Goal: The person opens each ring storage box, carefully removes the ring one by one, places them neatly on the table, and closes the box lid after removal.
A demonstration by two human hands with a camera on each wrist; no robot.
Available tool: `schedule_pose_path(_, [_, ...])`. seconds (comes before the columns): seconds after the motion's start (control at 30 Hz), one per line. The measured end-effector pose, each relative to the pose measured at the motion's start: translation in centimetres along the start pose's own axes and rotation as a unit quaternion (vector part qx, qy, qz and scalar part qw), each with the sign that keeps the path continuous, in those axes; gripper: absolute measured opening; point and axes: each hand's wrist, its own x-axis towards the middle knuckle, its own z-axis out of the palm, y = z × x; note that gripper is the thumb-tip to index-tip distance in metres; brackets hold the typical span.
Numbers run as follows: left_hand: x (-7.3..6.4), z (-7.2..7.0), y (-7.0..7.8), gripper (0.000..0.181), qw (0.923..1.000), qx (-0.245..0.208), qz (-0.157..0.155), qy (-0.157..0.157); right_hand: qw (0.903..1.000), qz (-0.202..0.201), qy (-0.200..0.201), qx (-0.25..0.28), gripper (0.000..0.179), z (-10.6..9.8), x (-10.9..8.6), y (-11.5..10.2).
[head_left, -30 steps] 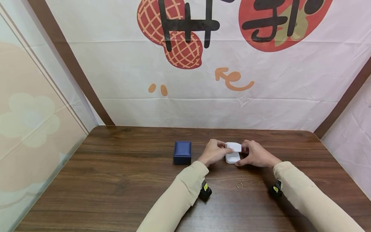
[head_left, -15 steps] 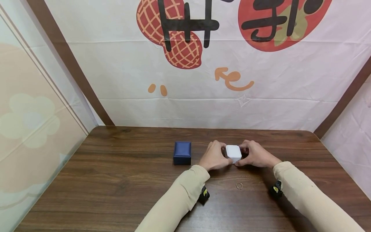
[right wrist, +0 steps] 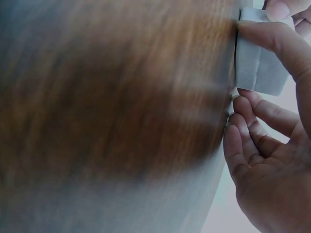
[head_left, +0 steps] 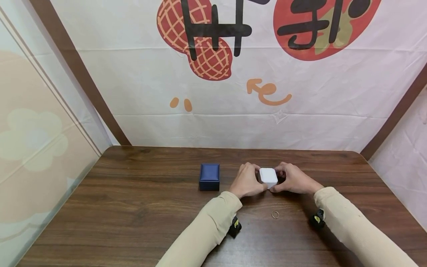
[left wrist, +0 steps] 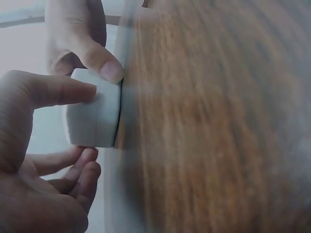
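Note:
A small white ring box [head_left: 268, 175], its lid down, stands on the brown wooden table between both hands. My left hand [head_left: 247, 180] pinches it from the left; in the left wrist view the thumb [left wrist: 73, 91] lies on the front face at the seam and the fingers curl round the side. From the right, my right hand [head_left: 293, 178] grips the box low, its thumb [right wrist: 265, 35] on the front near the table. A thin gold ring [head_left: 275, 214] lies on the wood in front of the box.
A dark blue box [head_left: 209, 177] stands left of the left hand, its lid down. The table's [head_left: 150, 215] far edge runs behind the boxes, with a printed white cloth [head_left: 150, 126] hanging beyond it. A black wrist camera [head_left: 235, 227] sits under the left sleeve.
The white box's raised lid has come down, pressed by the left hand, which has shifted slightly nearer. The right hand keeps its grip, and the ring and blue box stay in place.

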Motion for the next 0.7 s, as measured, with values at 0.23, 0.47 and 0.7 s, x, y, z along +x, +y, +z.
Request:
schedule_pose_path(0.23, [-0.3, -1.2, 0.6, 0.053, 0.9994, 0.032, 0.012, -0.005, 1.0000, 0.001, -0.001, -0.005, 0.058, -0.1, -0.1, -0.3])
schedule_pose_path(0.47, [-1.3, -5.5, 2.0, 0.066, 0.9990, 0.041, 0.013, 0.013, 0.9994, 0.021, 0.011, 0.023, 0.067, -1.8, -1.6, -1.3])
schedule_pose_path(0.7, [-3.0, -11.8, 0.2, 0.060, 0.9865, 0.080, 0.070, 0.125, 0.9879, -0.007, 0.126, -0.091, 0.061, -4.3, -3.8, -2.9])
